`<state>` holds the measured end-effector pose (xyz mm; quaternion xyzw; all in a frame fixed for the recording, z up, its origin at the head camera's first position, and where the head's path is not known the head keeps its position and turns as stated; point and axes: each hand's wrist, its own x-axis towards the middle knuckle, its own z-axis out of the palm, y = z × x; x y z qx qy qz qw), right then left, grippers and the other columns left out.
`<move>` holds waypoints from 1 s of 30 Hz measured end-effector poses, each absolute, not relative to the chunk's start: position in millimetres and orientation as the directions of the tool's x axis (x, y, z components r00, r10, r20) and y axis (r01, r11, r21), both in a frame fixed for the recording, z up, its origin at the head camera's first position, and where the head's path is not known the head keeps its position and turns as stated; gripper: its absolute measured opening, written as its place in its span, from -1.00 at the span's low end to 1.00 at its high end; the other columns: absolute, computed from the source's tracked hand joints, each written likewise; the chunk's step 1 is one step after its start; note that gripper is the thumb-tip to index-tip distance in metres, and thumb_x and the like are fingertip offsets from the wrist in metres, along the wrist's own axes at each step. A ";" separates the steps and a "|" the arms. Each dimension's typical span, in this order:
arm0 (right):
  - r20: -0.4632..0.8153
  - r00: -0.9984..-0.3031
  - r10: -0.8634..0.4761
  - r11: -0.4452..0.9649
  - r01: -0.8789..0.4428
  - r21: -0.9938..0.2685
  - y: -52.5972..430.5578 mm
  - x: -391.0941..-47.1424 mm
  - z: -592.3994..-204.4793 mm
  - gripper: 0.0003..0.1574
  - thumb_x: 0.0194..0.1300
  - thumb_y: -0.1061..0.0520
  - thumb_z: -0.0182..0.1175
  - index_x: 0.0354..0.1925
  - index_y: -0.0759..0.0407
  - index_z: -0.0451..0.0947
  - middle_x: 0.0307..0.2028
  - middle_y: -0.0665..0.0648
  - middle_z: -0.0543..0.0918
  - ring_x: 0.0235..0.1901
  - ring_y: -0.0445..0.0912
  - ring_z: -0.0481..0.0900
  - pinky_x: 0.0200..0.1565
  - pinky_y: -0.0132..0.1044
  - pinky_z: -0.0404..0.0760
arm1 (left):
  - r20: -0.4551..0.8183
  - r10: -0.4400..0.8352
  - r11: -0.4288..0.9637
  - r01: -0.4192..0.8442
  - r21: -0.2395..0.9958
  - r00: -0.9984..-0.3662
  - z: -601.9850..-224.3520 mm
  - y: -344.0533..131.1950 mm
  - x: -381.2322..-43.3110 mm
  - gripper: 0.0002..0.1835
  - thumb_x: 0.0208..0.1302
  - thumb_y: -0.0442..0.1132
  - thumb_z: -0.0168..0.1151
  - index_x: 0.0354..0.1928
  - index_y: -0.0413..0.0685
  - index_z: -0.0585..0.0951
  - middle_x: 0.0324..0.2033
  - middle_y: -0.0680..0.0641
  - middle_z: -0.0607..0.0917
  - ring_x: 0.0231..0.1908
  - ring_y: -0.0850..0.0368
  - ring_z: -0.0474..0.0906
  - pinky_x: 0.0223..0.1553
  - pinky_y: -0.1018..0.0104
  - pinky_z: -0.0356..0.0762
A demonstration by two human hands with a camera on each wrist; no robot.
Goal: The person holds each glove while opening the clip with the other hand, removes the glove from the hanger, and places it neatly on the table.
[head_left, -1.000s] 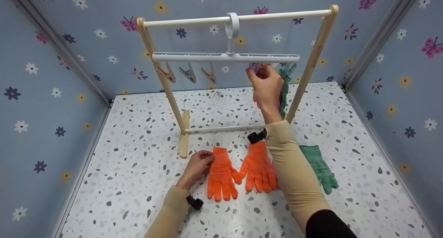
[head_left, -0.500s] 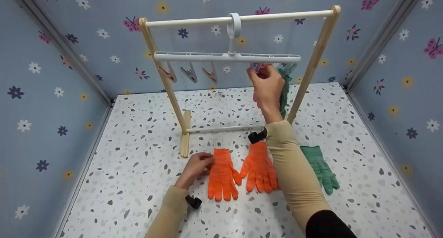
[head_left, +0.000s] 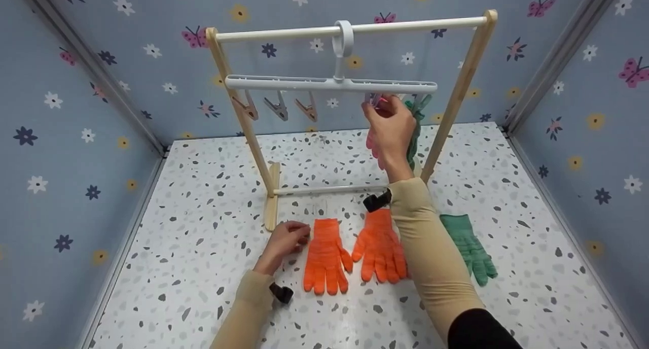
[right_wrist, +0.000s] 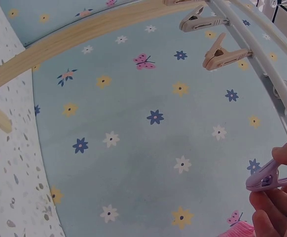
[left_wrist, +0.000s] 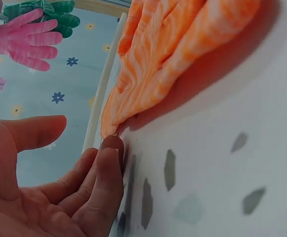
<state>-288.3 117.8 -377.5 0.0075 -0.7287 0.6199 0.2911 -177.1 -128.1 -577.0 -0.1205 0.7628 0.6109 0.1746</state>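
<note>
My right hand (head_left: 391,128) is raised under the right half of the white hanger (head_left: 284,83) and pinches a purple clothespin (right_wrist: 267,178) between thumb and fingers. A pink glove (left_wrist: 27,42) hangs by that hand, with a green glove (left_wrist: 67,19) behind it; in the head view the hand hides most of the pink one. Down on the speckled surface, my left hand (head_left: 284,243) lies beside the cuff of the left orange glove (head_left: 325,255). Its thumb and fingers stand apart, holding nothing, fingertips close to the cuff. A second orange glove (head_left: 379,250) lies to the right.
The hanger hooks over the white top bar (head_left: 416,24) of a wooden-legged rack (head_left: 466,85). Three clothespins, one of them a beige clothespin (head_left: 307,108), hang from its left half. Another green glove (head_left: 469,247) lies right of my right forearm. Patterned panels (head_left: 91,136) enclose the surface.
My left hand has drawn slightly left, away from the orange glove's cuff. The right hand stays at the purple clothespin, while more of the pink glove shows left of it.
</note>
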 end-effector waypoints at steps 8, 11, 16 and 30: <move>0.436 -0.833 0.342 0.217 -0.381 -0.898 118.5 -288.9 -378.4 -0.52 0.20 0.06 0.45 0.06 0.16 0.64 -0.11 0.12 0.75 -0.15 -0.15 0.69 -0.02 -0.32 0.62 | -0.398 -0.007 0.242 -0.388 0.889 -0.917 -574.8 -131.0 -182.4 -0.69 0.37 -0.10 0.25 -0.02 -0.17 0.65 -0.24 -0.12 0.72 -0.23 0.04 0.64 -0.22 0.24 0.59; 0.442 -0.830 0.341 0.230 -0.382 -0.895 118.8 -288.9 -378.7 -0.52 0.20 0.06 0.45 0.07 0.14 0.63 -0.13 0.10 0.75 -0.16 -0.15 0.69 -0.03 -0.32 0.61 | -0.380 -0.004 0.246 -0.369 0.896 -0.925 -574.1 -131.7 -183.4 -0.71 0.38 -0.10 0.22 -0.04 -0.16 0.65 -0.23 -0.11 0.73 -0.23 0.03 0.64 -0.28 0.25 0.55; 0.445 -0.829 0.339 0.241 -0.381 -0.893 119.0 -289.0 -380.0 -0.46 0.20 0.06 0.46 0.13 0.12 0.60 -0.12 0.11 0.75 -0.16 -0.13 0.69 -0.02 -0.31 0.61 | -0.359 0.005 0.251 -0.346 0.904 -0.933 -570.8 -132.1 -184.1 -0.67 0.40 -0.08 0.18 0.01 -0.18 0.63 -0.17 -0.10 0.74 -0.18 0.00 0.66 -0.33 0.23 0.51; 0.410 -0.852 0.324 0.203 -0.361 -0.910 121.5 -289.3 -383.2 -0.28 0.21 0.05 0.46 0.29 0.13 0.48 -0.05 0.15 0.73 -0.10 -0.12 0.69 0.06 -0.32 0.57 | -0.329 0.027 0.182 -0.318 0.930 -0.944 -564.1 -124.4 -192.0 -0.64 0.46 -0.10 0.14 0.07 -0.25 0.58 -0.11 -0.15 0.71 -0.07 -0.08 0.65 0.01 0.04 0.56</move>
